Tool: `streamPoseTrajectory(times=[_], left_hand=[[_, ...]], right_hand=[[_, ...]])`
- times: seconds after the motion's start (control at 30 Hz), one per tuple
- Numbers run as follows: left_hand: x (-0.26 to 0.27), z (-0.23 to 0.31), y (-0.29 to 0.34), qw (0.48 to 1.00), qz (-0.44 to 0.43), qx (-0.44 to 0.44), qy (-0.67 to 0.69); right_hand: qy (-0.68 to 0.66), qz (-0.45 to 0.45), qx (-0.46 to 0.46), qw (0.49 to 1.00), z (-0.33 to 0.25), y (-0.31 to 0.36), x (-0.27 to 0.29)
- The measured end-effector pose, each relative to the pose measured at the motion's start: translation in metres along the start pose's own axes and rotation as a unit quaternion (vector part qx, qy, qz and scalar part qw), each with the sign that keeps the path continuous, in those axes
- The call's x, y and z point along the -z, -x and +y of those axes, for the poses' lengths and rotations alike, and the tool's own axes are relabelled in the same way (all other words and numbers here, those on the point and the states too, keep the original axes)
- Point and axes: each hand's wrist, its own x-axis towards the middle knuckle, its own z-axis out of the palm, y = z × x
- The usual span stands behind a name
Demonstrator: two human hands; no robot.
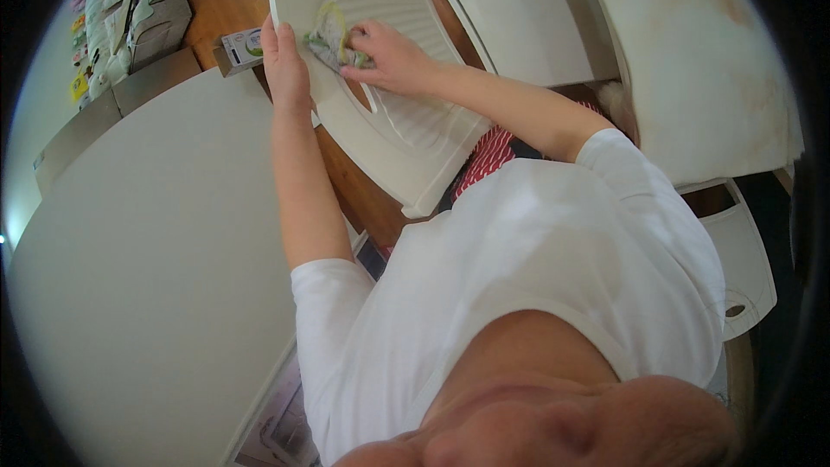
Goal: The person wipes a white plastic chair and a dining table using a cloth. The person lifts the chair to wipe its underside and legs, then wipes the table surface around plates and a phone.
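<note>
Head view: your right hand (389, 59) holds a bunched grey-and-yellow cloth (325, 50) on the upper part of a white chair back (411, 22), while your left hand (287, 73) touches its left edge (whether gripping, I cannot tell), near a pale tabletop (147, 251).

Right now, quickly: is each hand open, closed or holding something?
Left hand: against the white, ribbed chair back's edge; whether it's gripping can't be told.
Right hand: closed on a crumpled grey-and-yellow cloth.

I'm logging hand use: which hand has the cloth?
The right hand, gripping the cloth against the chair back. The left hand, at its left edge, has none.
</note>
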Motion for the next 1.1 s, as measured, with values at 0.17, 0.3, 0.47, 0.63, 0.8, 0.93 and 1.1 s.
streamPoseTrajectory(times=[0.17, 0.3, 0.47, 0.63, 0.8, 0.93, 1.1], left_hand=[[0.008, -0.009, -0.001, 0.998, -0.001, -0.018, -0.054], [0.010, -0.012, -0.002, 0.998, -0.002, -0.027, -0.056], [0.004, -0.002, -0.001, 0.998, -0.004, -0.009, -0.066], [0.003, -0.002, -0.004, 0.997, 0.004, -0.022, -0.073], [-0.004, 0.008, -0.002, 0.998, 0.026, 0.027, -0.059], [0.006, -0.009, -0.005, 0.998, 0.052, 0.023, -0.011], [0.001, -0.003, -0.002, 0.998, 0.036, 0.004, -0.056]], right_hand=[[0.024, 0.008, -0.051, 0.998, 0.024, -0.034, -0.002], [0.024, 0.024, -0.108, 0.994, 0.053, -0.044, 0.004], [0.010, -0.074, -0.235, 0.969, 0.126, -0.013, 0.022], [-0.044, -0.066, -0.331, 0.940, 0.132, 0.016, 0.034], [-0.034, 0.103, -0.127, 0.986, 0.036, -0.038, 0.016], [-0.045, 0.108, 0.007, 0.993, -0.021, -0.071, -0.001], [0.071, 0.112, -0.064, 0.989, 0.017, -0.078, -0.002]])
